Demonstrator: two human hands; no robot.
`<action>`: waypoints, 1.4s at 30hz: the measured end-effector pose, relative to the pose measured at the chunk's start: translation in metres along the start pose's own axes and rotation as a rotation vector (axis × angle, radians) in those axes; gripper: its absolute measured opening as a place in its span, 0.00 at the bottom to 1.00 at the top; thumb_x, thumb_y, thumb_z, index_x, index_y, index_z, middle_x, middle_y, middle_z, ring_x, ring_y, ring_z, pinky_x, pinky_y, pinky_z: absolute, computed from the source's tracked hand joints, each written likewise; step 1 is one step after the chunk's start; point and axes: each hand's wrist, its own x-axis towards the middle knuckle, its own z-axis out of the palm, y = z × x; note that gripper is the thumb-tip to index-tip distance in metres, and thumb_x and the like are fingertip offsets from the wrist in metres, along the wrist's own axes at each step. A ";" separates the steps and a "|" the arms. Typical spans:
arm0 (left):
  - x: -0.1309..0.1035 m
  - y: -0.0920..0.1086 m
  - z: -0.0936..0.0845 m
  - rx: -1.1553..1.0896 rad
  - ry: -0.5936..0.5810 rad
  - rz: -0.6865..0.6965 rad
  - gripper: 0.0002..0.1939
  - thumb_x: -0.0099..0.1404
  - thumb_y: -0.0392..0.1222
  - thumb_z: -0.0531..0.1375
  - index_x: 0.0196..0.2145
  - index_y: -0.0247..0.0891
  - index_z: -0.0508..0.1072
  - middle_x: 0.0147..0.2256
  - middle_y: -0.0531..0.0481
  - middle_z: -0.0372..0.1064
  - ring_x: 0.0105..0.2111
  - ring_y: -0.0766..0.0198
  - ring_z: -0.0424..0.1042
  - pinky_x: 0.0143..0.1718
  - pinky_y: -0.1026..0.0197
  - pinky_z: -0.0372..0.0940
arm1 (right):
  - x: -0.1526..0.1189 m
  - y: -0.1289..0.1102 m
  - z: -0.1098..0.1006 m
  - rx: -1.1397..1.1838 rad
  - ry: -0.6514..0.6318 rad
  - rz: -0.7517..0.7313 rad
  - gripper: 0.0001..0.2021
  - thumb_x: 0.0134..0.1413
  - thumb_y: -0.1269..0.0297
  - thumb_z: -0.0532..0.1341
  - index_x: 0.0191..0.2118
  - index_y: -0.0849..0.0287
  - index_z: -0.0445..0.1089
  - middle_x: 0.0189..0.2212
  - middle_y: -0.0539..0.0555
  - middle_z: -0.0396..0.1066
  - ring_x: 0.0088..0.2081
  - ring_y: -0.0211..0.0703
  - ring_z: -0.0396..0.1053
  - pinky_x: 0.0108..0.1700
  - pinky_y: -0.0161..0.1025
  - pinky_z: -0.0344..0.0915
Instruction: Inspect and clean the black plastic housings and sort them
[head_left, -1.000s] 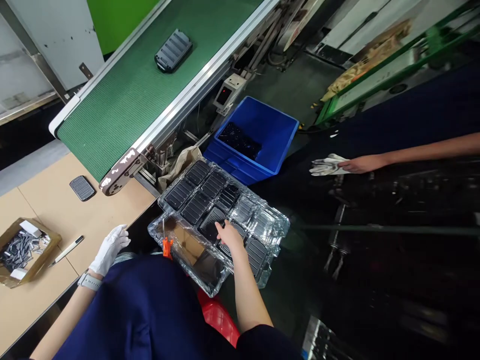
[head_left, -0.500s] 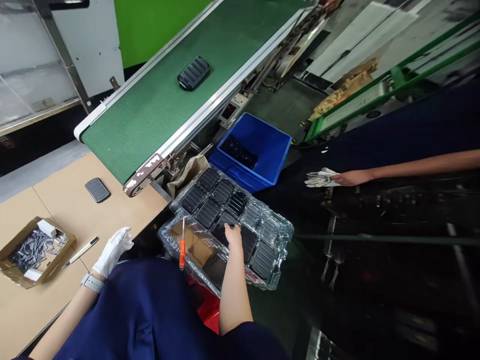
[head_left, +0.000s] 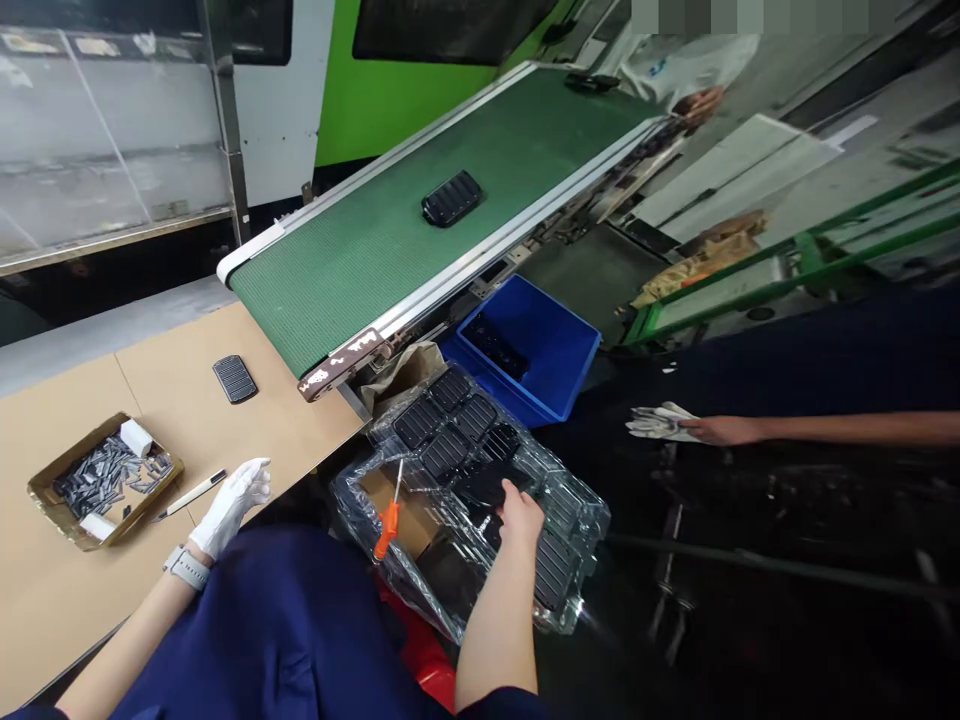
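My right hand (head_left: 519, 512) is bare and pinches a black ribbed part (head_left: 487, 487) over a clear plastic tray (head_left: 589, 505). Several similar black parts sit in the tray's pockets. My left hand (head_left: 234, 508), in a white glove with a watch at the wrist, hangs by the table edge with its fingers slightly apart and nothing in them. An orange-handled screwdriver (head_left: 387, 528) lies on the plastic at the tray's left. Another black part (head_left: 235, 379) rests on the brown table (head_left: 300, 440).
A green conveyor (head_left: 360, 270) carries one black part (head_left: 452, 198). A blue bin (head_left: 559, 350) stands behind the tray. A box of small grey pieces (head_left: 105, 482) and a pen (head_left: 191, 494) lie left. At right, a person's hand (head_left: 724, 430) holds white gloves.
The view has shifted, so the conveyor and tray appear lower and further right. My right hand has moved right over the tray, with a black part now tilted in its fingers.
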 end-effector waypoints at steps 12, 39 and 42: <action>-0.036 0.093 0.052 -0.054 -0.434 0.284 0.24 0.65 0.55 0.55 0.55 0.45 0.68 0.48 0.45 0.71 0.45 0.56 0.71 0.46 0.53 0.65 | -0.229 -0.130 0.130 0.455 -0.901 -0.068 0.19 0.43 0.50 0.67 0.40 0.54 0.72 0.36 0.52 0.77 0.40 0.47 0.73 0.46 0.44 0.69; -0.065 0.105 0.023 -0.318 -0.197 0.377 0.22 0.64 0.47 0.59 0.54 0.38 0.71 0.56 0.44 0.67 0.58 0.51 0.62 0.59 0.53 0.56 | -0.275 -0.151 0.173 0.397 -1.104 0.120 0.24 0.35 0.40 0.69 0.32 0.56 0.76 0.27 0.52 0.77 0.39 0.51 0.75 0.43 0.45 0.71; -0.067 0.105 0.024 -0.329 -0.193 0.376 0.22 0.64 0.47 0.58 0.54 0.39 0.69 0.56 0.45 0.66 0.57 0.53 0.63 0.57 0.54 0.58 | -0.274 -0.150 0.177 0.406 -1.088 0.113 0.24 0.32 0.42 0.70 0.33 0.56 0.77 0.28 0.51 0.78 0.39 0.51 0.75 0.45 0.46 0.71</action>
